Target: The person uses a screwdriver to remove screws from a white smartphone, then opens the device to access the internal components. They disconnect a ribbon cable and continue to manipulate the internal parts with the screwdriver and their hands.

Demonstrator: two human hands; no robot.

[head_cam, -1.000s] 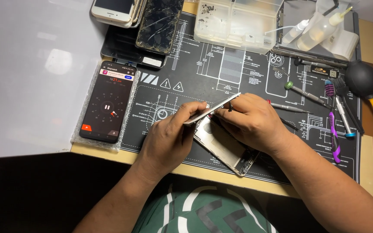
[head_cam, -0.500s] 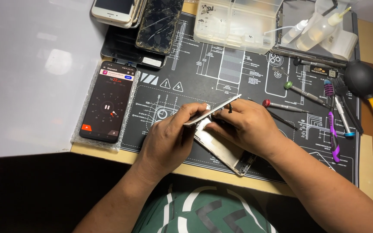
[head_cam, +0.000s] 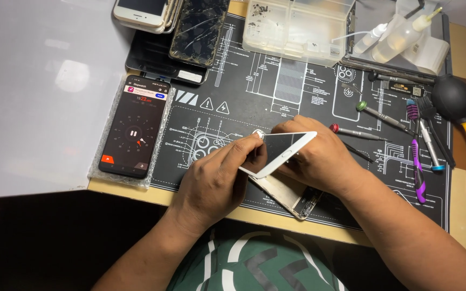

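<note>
Right near the front edge of the dark printed rubber mat (head_cam: 297,91), both hands work on a slim phone. The left hand (head_cam: 217,180) pinches the lifted screen panel (head_cam: 279,152), a thin white-bordered rectangle with a glossy dark glass face, its fingers clamped together on the panel's near corner. The right hand (head_cam: 319,156) sits behind the panel, fingers curled on its far edge and underside. Below them the phone body (head_cam: 289,195), a pale metal shell, lies flat on the mat, touching its front edge. At the mat's left edge a phone with a lit dark dial (head_cam: 133,132) rests on bubble wrap (head_cam: 97,171). Slim metal screwdrivers (head_cam: 376,112) lie towards the right edge, beside a round black rubber blower (head_cam: 453,99). A ribbed translucent plastic parts box (head_cam: 297,27) sits at the back edge.
</note>
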